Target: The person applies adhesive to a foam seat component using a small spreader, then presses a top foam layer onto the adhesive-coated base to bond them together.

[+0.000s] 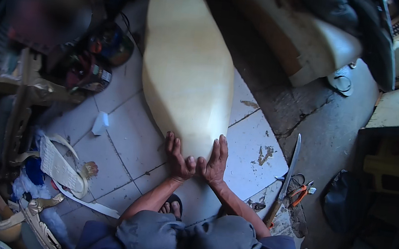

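Note:
A long, smooth, cream-coloured motorcycle seat foam [189, 68] stretches away from me over the white floor tiles, wider in its middle and narrowing toward me. At its near end, my left hand [179, 159] is closed on the left edge, fingers along the side and thumb turned inward. Opposite it, my right hand [215, 161] grips the right edge in the same way. The two thumbs come close together at the near tip. The underside of the foam is hidden.
Right of me lie a long curved knife [291, 168] and orange-handled pliers [299, 196]. Another seat [319, 44] rests at the far right. Cans [97, 76] stand on the left, near white plastic chair pieces [60, 164]. A dark bag [342, 201] sits farther right.

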`<state>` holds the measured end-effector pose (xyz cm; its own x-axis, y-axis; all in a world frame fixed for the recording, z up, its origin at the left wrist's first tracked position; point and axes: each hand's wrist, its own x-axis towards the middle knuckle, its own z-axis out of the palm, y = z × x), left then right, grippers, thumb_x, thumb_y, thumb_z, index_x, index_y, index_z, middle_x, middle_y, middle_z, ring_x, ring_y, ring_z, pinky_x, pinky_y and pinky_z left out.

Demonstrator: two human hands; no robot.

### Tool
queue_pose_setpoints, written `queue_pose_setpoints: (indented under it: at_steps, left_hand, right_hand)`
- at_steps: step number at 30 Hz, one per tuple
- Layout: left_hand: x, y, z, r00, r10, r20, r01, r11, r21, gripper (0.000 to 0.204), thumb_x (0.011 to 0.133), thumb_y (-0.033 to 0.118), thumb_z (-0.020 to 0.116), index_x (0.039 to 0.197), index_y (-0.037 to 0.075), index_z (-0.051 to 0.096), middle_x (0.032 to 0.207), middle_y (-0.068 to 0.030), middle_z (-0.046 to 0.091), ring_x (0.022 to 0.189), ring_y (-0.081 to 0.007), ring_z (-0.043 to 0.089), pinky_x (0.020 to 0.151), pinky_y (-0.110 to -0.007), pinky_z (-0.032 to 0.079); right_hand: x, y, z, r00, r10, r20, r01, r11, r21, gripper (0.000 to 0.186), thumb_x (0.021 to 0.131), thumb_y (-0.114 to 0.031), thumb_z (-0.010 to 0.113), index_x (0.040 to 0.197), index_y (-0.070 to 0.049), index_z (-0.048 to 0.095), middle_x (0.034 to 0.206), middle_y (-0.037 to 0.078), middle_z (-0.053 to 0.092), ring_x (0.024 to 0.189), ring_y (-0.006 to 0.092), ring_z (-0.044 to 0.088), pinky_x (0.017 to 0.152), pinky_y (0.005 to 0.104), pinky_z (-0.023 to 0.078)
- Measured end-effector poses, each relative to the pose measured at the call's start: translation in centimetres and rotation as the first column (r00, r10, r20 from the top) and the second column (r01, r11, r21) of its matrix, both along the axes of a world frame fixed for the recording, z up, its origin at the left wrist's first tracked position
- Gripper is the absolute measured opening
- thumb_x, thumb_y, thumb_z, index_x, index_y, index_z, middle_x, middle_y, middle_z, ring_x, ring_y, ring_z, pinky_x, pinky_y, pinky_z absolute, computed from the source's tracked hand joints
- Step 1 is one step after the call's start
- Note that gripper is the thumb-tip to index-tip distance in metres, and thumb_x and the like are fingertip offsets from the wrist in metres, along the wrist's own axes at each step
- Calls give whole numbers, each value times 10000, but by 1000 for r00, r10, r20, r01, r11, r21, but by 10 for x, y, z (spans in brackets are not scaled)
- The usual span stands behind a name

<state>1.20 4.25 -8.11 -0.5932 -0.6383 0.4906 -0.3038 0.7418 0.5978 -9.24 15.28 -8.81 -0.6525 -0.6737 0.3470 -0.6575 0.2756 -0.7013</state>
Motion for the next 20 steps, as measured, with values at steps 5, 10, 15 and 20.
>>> queue_pose_setpoints:
  at_steps: [5,10,15,20]
  left_hand:
    - [4,2,31,998,-11,56,8,998,64,709,974,316,542,1511,-83,306,1557,-354,307,1466,-516,298,1224,-580,247]
    - [61,2,57,990,109,90,-120,985,127,664,931,229,616,1449,-94,353,1444,-342,419,1350,-484,415,1161,-552,303]
    - [117,-6,92,889,291,354,-296,954,-42,624,949,267,630,1456,-23,411,1407,-275,507,1309,-450,474,1115,-526,353]
    - [173,-28,101,864,155,479,-150,987,-49,653,959,279,616,1500,-12,392,1476,-264,479,1375,-442,449,1148,-527,330]
  right_hand:
    - [1,13,40,983,14,182,-45,985,168,854,965,-442,638,1600,-13,260,1608,327,265,1483,498,294,1211,545,297]
    - [56,52,70,881,373,292,-425,895,137,954,887,-423,726,1615,-41,243,1613,334,258,1462,502,344,1206,515,349]
    - [61,68,95,545,650,529,-784,618,48,552,988,-405,617,1477,-162,540,1396,210,587,1192,391,643,1012,462,530]
    - [8,37,89,812,-39,582,90,994,-59,232,980,-187,659,1173,-68,710,934,201,731,852,275,760,768,369,593]
